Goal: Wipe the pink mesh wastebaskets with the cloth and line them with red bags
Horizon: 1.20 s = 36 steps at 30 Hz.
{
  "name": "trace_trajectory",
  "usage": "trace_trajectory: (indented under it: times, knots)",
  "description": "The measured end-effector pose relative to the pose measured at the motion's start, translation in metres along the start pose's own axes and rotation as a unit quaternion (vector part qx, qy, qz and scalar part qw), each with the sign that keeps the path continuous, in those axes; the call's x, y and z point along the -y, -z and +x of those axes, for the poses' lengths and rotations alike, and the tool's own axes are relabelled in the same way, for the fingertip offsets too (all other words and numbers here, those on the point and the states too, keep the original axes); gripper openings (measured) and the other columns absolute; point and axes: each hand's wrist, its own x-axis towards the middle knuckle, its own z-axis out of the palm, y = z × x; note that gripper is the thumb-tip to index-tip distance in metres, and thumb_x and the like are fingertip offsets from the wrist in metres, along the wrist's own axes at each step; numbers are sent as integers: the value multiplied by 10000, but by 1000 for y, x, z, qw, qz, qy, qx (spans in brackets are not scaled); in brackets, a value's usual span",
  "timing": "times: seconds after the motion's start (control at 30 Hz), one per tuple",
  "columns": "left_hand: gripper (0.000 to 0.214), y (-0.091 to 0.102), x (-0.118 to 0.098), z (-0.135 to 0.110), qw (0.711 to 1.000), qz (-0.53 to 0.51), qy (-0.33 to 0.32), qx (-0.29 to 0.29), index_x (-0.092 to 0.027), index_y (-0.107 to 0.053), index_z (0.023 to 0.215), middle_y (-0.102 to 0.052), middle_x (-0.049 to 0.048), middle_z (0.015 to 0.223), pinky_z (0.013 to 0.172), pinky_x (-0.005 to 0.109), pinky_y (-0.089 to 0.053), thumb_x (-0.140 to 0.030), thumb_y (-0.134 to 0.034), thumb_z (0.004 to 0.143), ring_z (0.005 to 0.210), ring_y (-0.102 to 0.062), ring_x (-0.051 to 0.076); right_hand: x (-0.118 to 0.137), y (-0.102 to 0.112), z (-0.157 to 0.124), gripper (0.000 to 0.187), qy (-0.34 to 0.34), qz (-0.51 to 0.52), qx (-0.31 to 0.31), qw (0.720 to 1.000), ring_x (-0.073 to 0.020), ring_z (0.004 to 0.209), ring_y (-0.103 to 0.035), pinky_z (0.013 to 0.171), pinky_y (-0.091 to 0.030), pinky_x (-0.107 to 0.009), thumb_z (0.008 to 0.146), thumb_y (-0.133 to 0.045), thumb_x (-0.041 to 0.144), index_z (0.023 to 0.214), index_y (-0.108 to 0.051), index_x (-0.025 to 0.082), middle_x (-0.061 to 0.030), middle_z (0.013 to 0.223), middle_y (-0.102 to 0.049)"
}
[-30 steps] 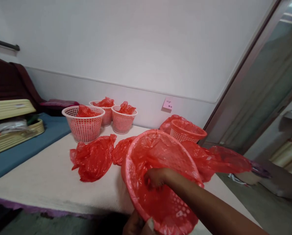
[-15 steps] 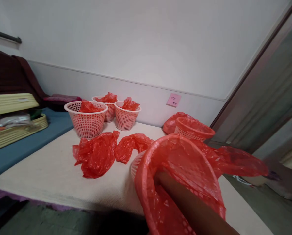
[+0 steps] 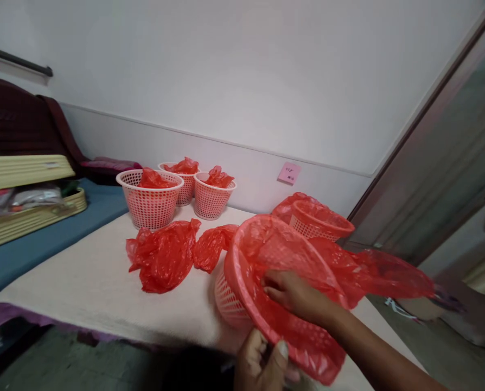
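Half a second on, head view: right hand (image 3: pixel 293 296) is up from deep in the bag (image 3: pixel 281 244), half-curled, grip unclear, left hand (image 3: pixel 261 364) pinching the tilted basket (image 3: pixel 229 300) by its rim at the desk (image 3: pixel 83 293), so lining looks mostly seated.

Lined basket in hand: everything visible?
The basket looks like pink plastic, with a lattice of holes in its wall. Thin, shiny red film lines it and folds over the rim. It tilts over the table, mouth towards the camera. The left hand grips the near rim; the right hand is inside. Base contact is unclear.
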Motion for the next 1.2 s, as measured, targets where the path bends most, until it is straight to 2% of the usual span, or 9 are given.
trace_trajectory:
  times: [0.1,0.17,0.33,0.43,0.5,0.63,0.73,0.93,1.2]
  knots:
    - [550,-6,-21,15,999,-32,-18,-11,-132,-683,874,-669,32,666,498,247,-520,-615,-750,621,512,-589,122,17,-1,-34,215,1,6,-86,996,-142,662,-520,613,-394,-271,941,-444,269,750,-509,193,2,725,-558]
    - [501,-7,-33,23,998,-59,-26,5,-131,-654,904,-694,55,736,550,265,-537,-557,-754,660,565,-627,137,24,-9,-54,203,18,-8,-112,994,-160,720,-540,656,-405,-287,964,-420,307,815,-509,202,-17,792,-578]
    - [334,-7,-45,21,994,-57,-53,74,-140,-625,866,-709,107,893,705,299,-538,-455,-691,777,794,-681,190,6,-33,-65,131,99,-120,-192,969,-213,821,-546,747,-416,-355,960,-407,197,1051,-500,207,-62,895,-598]
    - [353,-1,-35,12,995,-36,-40,85,-147,-630,926,-694,125,995,741,307,-529,-439,-720,748,866,-683,209,-11,-31,-61,137,127,-161,-218,954,-208,765,-539,711,-416,-350,954,-408,168,1048,-500,205,-46,825,-580]
    - [391,6,-21,7,996,-24,-25,76,-153,-619,926,-681,121,1007,670,287,-525,-466,-731,720,798,-695,198,-20,-26,-62,162,133,-191,-218,948,-208,763,-544,721,-420,-359,949,-405,153,1061,-507,211,-41,817,-583]
    - [417,26,4,1,999,-41,-18,19,-164,-573,808,-675,52,799,461,215,-437,-531,-728,684,528,-635,121,-37,-23,-72,243,157,-258,-245,921,-222,876,-578,805,-428,-385,933,-389,117,1104,-529,218,-72,944,-626]
    - [429,43,6,1,996,-73,-18,-36,-160,-568,765,-662,16,680,433,198,-407,-536,-746,659,466,-590,96,-53,-26,-78,230,183,-283,-289,896,-225,956,-588,857,-433,-371,930,-403,126,1097,-540,201,-93,1011,-634]
    - [468,67,-21,15,990,-111,-7,-85,-150,-569,737,-659,12,616,465,217,-430,-535,-787,586,469,-573,99,-62,-30,-75,242,204,-254,-298,897,-208,1008,-603,913,-444,-348,928,-413,132,1119,-543,204,-91,1042,-640]
    - [426,62,-59,33,991,-124,-4,-53,-165,-531,862,-631,-12,672,527,231,-462,-505,-727,695,547,-613,112,-51,-32,-68,233,199,-204,-298,911,-207,960,-627,878,-463,-367,911,-416,135,1074,-557,225,-75,997,-657]
